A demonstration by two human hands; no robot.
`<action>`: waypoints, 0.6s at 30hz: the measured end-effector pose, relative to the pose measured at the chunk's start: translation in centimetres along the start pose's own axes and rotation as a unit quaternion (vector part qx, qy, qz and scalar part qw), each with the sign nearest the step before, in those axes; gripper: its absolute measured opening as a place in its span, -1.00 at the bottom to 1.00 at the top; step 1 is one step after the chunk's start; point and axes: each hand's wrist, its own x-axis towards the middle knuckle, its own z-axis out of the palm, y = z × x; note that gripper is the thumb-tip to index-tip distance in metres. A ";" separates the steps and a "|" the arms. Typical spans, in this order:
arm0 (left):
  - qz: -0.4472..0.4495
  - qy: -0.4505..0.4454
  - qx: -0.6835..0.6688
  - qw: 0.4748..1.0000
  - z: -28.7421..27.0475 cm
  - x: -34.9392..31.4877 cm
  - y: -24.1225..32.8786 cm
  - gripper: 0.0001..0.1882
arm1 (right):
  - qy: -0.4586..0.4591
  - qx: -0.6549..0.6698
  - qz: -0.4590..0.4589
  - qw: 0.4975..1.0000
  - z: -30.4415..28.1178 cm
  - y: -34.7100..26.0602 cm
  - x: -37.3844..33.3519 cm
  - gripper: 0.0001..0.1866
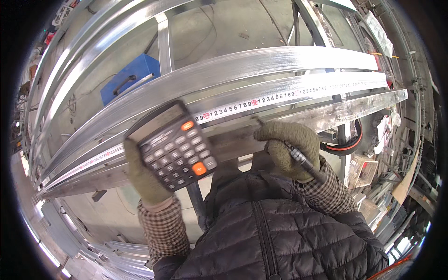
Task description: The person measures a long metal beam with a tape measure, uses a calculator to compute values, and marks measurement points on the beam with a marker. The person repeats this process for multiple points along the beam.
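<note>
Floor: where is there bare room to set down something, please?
Mostly bare floor lies beyond the wide silver beam, right of the blue box. Another patch lies left of the left sleeve, nearer than the steel bar. Crowded: around the crate, and under the calculator.

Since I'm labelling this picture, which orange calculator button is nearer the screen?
The smaller orange button, below the screen; the larger orange button sits lower.

grey floor [228,21] spreads beyond both grips; a blue case [145,65] past the left, a pale crate [366,170] right of both.
</note>
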 end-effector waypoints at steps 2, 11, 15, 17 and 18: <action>-0.030 -0.032 -0.071 0.997 2.8 -0.9 -1.6 -0.31 | -0.030 0.035 0.014 0.999 -0.7 -0.8 -0.9 -0.63; -0.061 -0.054 -0.070 0.994 13.4 -3.6 -5.4 -0.28 | -0.112 -0.071 -0.084 0.988 -7.8 -1.7 -1.5 -0.48; -0.062 -0.049 -0.031 0.996 15.3 -4.1 -6.7 -0.26 | -0.129 -0.057 -0.108 0.984 -11.5 -1.1 -1.9 -0.48; -0.059 -0.048 -0.024 0.997 15.7 -4.2 -7.2 -0.24 | -0.136 -0.085 -0.097 0.982 -12.6 -0.7 -2.4 -0.53; -0.052 -0.046 -0.020 0.997 15.9 -4.2 -7.5 -0.24 | -0.116 -0.060 -0.093 0.987 -13.2 -0.3 -2.6 -0.55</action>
